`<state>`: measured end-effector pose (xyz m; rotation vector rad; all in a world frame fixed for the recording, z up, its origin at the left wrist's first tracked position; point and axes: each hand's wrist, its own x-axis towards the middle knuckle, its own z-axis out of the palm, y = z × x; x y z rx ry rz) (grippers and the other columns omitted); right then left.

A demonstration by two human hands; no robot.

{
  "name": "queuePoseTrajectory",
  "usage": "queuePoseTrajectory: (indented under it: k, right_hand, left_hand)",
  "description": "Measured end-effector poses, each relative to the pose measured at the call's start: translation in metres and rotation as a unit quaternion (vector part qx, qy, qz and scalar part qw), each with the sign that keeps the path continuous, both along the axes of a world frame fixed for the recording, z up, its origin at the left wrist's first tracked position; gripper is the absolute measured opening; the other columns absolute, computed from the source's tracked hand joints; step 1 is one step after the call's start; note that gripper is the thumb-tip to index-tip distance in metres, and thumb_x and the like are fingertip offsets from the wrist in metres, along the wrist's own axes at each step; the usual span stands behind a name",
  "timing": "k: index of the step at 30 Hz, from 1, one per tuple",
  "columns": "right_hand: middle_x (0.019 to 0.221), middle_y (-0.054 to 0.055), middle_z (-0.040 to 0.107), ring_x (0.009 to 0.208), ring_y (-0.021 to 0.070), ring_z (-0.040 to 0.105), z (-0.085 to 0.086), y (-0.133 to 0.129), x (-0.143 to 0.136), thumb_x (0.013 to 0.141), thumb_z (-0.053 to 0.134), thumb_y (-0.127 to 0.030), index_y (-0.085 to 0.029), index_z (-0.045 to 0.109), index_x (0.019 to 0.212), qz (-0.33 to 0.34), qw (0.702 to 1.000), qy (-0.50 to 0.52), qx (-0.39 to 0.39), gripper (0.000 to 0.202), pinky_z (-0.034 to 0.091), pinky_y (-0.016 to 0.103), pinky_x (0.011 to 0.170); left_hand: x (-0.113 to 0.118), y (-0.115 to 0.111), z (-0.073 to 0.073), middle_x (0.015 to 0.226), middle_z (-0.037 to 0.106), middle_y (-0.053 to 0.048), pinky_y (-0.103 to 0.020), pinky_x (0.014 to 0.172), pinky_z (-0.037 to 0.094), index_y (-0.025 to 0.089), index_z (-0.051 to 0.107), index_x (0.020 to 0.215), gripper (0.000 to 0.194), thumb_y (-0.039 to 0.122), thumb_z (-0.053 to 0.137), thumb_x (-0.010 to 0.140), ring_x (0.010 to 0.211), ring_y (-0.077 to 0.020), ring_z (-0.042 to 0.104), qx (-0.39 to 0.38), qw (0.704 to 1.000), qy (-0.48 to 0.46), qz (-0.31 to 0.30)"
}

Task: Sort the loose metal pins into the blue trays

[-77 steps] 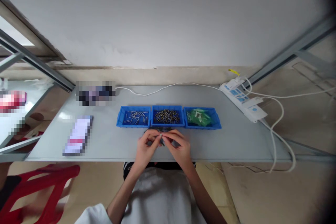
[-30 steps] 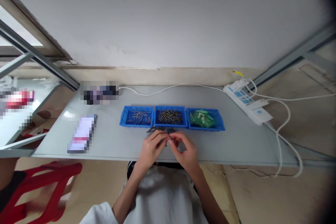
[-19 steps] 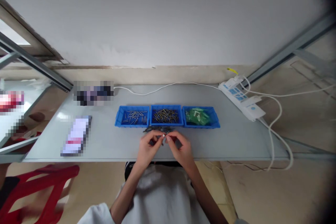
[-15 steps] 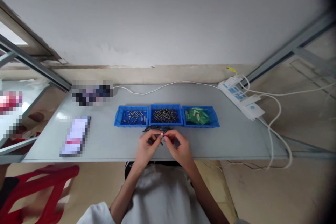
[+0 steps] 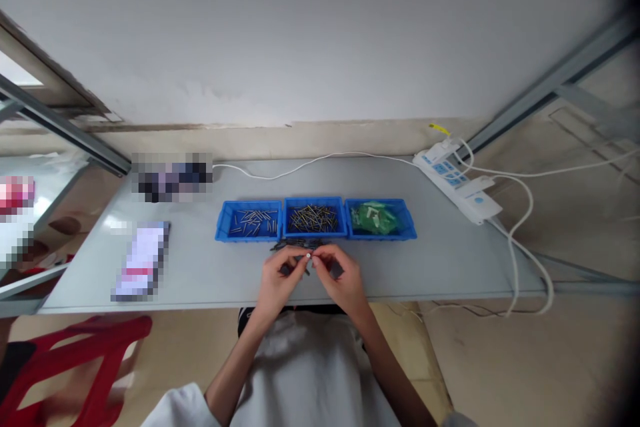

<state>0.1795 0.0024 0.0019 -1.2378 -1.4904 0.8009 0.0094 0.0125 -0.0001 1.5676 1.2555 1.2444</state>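
Observation:
My left hand [image 5: 281,280] and my right hand [image 5: 341,280] meet at the front middle of the table, fingertips pinched together. Between them is a tiny white piece [image 5: 309,255], and a short dark part points down below it. Just beyond my fingers lies a loose pile of dark parts [image 5: 300,242], partly covered by my hands. Three blue bins stand side by side behind: the left bin [image 5: 249,238] holds short silver pins, the middle bin [image 5: 315,235] many longer metal pins, the right bin [image 5: 383,236] a green bag with white pieces.
A power strip [image 5: 457,187] with white cables lies at the back right of the grey table [image 5: 440,273]. Blurred-out items [image 5: 175,177] and a pixelated phone-like object [image 5: 141,260] are on the left. A red stool [image 5: 100,373] stands below left.
The whole view has shifted slightly. My hands keep the same pinched pose around the small piece, with no other clear movement.

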Motion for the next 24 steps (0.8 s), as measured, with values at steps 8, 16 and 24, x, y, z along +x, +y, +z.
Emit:
queuePoseTrajectory:
  k: [8, 16, 24]
  right_hand:
    - [0.079, 0.001, 0.075, 0.067, 0.0157, 0.068, -0.001, -0.003, 0.002, 0.106, 0.060, -0.034, -0.024, 0.071, 0.099, -0.043, 0.997, -0.059, 0.019, 0.017, 0.057, 0.027, 0.067]
    - [0.081, 0.001, 0.073, 0.064, 0.0165, 0.064, -0.017, -0.008, 0.021, 0.103, 0.063, -0.031, -0.025, 0.076, 0.115, -0.090, 0.979, -0.180, 0.025, 0.018, 0.051, 0.028, 0.065]
    - [0.079, 0.001, 0.073, 0.064, 0.0183, 0.065, -0.021, -0.002, 0.022, 0.105, 0.062, -0.033, -0.027, 0.076, 0.119, -0.075, 0.966, -0.244, 0.034, 0.021, 0.048, 0.029, 0.062]
  left_hand:
    - [0.002, -0.006, 0.007, 0.085, 0.080, -0.004, -0.024, 0.062, 0.055, 0.021, 0.084, 0.097, 0.020, 0.039, 0.076, 0.100, 0.055, -0.0105, 0.061, 0.023, 0.999, 0.010, 0.036]
    - [-0.042, 0.002, 0.052, 0.100, 0.080, -0.004, -0.025, 0.067, 0.050, 0.022, 0.084, 0.113, 0.018, 0.029, 0.070, 0.104, 0.061, -0.0096, 0.057, 0.131, 0.943, 0.146, 0.269]
    - [-0.048, 0.010, 0.056, 0.114, 0.080, -0.006, -0.024, 0.057, 0.042, 0.022, 0.083, 0.113, 0.018, 0.021, 0.067, 0.105, 0.055, -0.0069, 0.048, 0.190, 0.912, 0.198, 0.305]
